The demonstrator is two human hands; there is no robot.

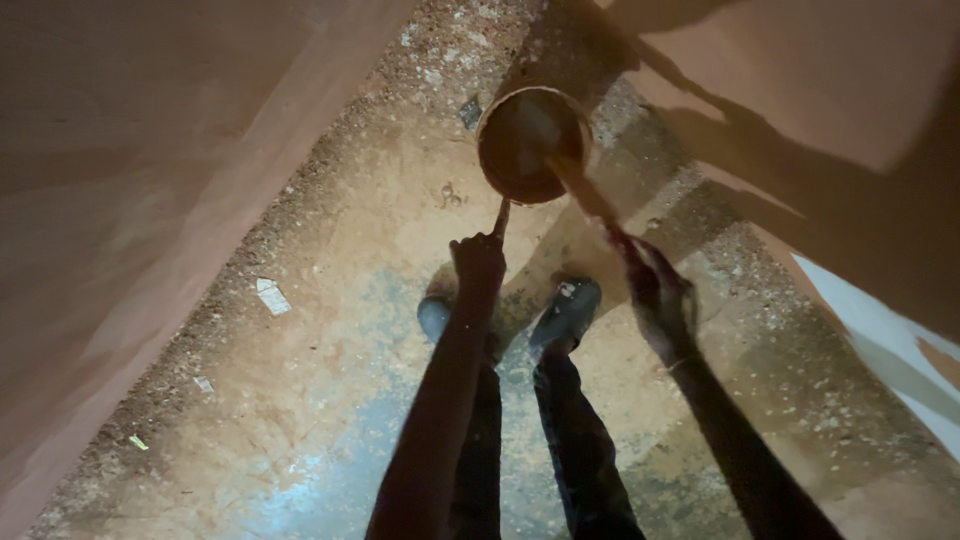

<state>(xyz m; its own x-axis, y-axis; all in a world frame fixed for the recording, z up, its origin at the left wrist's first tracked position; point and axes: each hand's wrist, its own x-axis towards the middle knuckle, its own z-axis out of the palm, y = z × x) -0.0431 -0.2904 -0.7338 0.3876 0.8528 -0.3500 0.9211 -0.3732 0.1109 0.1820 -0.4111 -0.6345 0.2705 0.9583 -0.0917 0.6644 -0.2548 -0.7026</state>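
Note:
A round bucket (pixel 528 143) with reddish-brown paint inside stands on the floor ahead of my feet. My left hand (pixel 478 262) is closed on the bucket's thin wire handle (pixel 500 216) at the near rim. My right hand (pixel 658 288) grips the long handle of a paint-coated tool (pixel 580 190), a brush or roller, whose head reaches into the bucket. The tool's head is blurred and smeared with the same colour.
A reddish-painted wall (pixel 150 180) rises on the left and another (pixel 830 110) on the right, forming a narrow corridor. The concrete floor (pixel 330 330) is dusty and gritty, with paper scraps (pixel 271 296). My two shoes (pixel 565 312) stand just behind the bucket.

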